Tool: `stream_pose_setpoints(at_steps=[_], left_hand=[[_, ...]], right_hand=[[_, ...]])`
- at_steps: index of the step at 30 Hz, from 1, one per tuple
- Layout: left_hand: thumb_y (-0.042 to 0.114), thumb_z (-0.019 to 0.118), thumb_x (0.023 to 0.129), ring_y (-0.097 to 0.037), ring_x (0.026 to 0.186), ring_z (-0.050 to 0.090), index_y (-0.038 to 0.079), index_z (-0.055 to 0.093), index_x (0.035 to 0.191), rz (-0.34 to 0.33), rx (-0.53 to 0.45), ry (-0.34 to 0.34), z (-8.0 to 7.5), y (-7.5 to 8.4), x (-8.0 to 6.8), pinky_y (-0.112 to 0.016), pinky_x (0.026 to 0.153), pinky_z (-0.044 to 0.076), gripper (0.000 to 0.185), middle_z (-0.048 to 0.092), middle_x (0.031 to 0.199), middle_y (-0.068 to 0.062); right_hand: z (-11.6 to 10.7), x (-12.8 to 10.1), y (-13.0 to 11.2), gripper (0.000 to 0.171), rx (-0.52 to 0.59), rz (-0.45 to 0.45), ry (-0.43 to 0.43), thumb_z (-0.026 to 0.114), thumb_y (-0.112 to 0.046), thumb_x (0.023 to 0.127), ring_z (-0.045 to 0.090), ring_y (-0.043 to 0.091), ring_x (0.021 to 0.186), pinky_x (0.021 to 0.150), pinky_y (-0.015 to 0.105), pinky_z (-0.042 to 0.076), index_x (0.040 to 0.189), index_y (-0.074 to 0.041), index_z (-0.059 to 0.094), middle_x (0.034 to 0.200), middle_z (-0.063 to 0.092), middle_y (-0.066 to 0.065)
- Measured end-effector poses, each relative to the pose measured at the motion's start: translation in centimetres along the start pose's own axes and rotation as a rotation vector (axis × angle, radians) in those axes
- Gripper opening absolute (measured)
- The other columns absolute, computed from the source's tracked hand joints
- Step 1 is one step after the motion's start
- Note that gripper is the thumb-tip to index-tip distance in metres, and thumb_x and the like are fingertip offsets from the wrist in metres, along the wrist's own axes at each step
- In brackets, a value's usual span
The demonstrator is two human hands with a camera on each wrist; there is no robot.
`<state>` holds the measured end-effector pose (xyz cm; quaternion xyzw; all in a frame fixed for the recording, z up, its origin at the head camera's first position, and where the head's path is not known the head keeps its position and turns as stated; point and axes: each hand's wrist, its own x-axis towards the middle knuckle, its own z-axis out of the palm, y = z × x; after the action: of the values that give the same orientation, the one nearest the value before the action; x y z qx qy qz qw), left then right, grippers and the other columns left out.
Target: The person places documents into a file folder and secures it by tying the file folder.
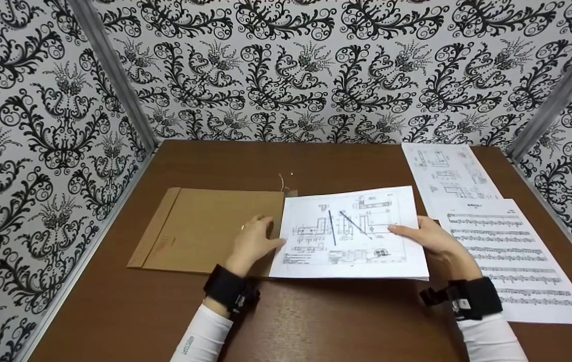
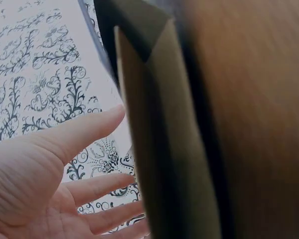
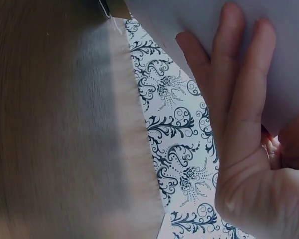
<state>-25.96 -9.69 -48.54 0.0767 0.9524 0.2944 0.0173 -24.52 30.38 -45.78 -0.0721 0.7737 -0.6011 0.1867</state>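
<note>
While right hand (image 1: pixel 434 236) pinches drawing sheet (image 1: pixel 351 234), left hand (image 1: pixel 253 241) on envelope (image 1: pixel 205 229)

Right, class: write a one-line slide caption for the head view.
Two hands, left hand and right hand, hold a white technical-drawing sheet beside a brown paper envelope.

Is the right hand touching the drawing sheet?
Touching. The head view shows the right hand gripping the drawing sheet's right edge, thumb on top.
</note>
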Motion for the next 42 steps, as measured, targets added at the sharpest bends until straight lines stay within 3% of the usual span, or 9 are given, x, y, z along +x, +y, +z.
stream_pose_setpoints(at_steps=[9,15,21,30,34,42], left_hand=[[0.045,0.085,0.078,-0.047,0.129,0.058,-0.001,0.060,0.138,0.009,0.159,0.060,0.5,0.3,-0.7,-0.062,0.099,0.053,0.079,0.056,0.144,-0.027],[0.052,0.086,0.075,-0.046,0.128,0.058,-0.003,0.062,0.134,-0.024,0.212,0.073,0.2,0.5,-1.0,-0.060,0.097,0.055,0.084,0.056,0.144,-0.029],[0.057,0.084,0.075,-0.048,0.136,0.052,-0.003,0.061,0.136,-0.077,0.219,0.036,0.1,0.5,-0.9,-0.061,0.100,0.053,0.089,0.052,0.148,-0.031],[0.056,0.084,0.075,-0.046,0.137,0.051,-0.003,0.060,0.137,-0.116,0.207,0.014,-0.1,0.6,-0.8,-0.060,0.102,0.052,0.088,0.052,0.149,-0.028],[0.053,0.085,0.075,-0.045,0.134,0.054,-0.003,0.063,0.131,-0.119,0.204,0.027,0.0,0.6,-0.7,-0.060,0.101,0.052,0.082,0.054,0.147,-0.027],[0.042,0.085,0.076,-0.044,0.120,0.063,-0.004,0.070,0.118,-0.064,0.200,0.096,0.2,0.5,-0.8,-0.060,0.090,0.057,0.064,0.061,0.137,-0.027]], right_hand=[[-0.3,0.1,0.3,0.046,-0.005,0.029,-0.021,0.062,-0.021,0.102,0.078,0.013,0.076,0.067,0.028,0.063,0.136,0.009,0.054,0.090,0.080,-0.004],[-0.5,0.3,0.2,0.047,-0.012,0.058,-0.016,0.064,-0.022,0.101,0.077,0.012,0.073,0.066,0.027,0.062,0.135,0.009,0.056,0.088,0.080,-0.005],[-0.9,0.9,-0.4,0.047,-0.006,0.068,-0.055,0.060,-0.019,0.103,0.077,0.010,0.074,0.066,0.025,0.062,0.137,0.012,0.053,0.089,0.080,-0.006],[-1.3,2.0,-1.9,0.050,-0.040,0.143,-0.043,0.063,-0.022,0.101,0.075,0.008,0.070,0.065,0.023,0.061,0.137,0.012,0.052,0.084,0.078,-0.007],[-1.5,2.3,-2.2,0.045,-0.025,0.153,-0.058,0.062,-0.019,0.100,0.075,0.008,0.070,0.065,0.023,0.061,0.132,0.012,0.054,0.084,0.078,-0.006],[-1.7,2.9,-2.7,0.052,-0.039,0.160,-0.085,0.061,-0.017,0.101,0.075,0.008,0.070,0.065,0.023,0.061,0.139,0.016,0.047,0.085,0.078,-0.006]])
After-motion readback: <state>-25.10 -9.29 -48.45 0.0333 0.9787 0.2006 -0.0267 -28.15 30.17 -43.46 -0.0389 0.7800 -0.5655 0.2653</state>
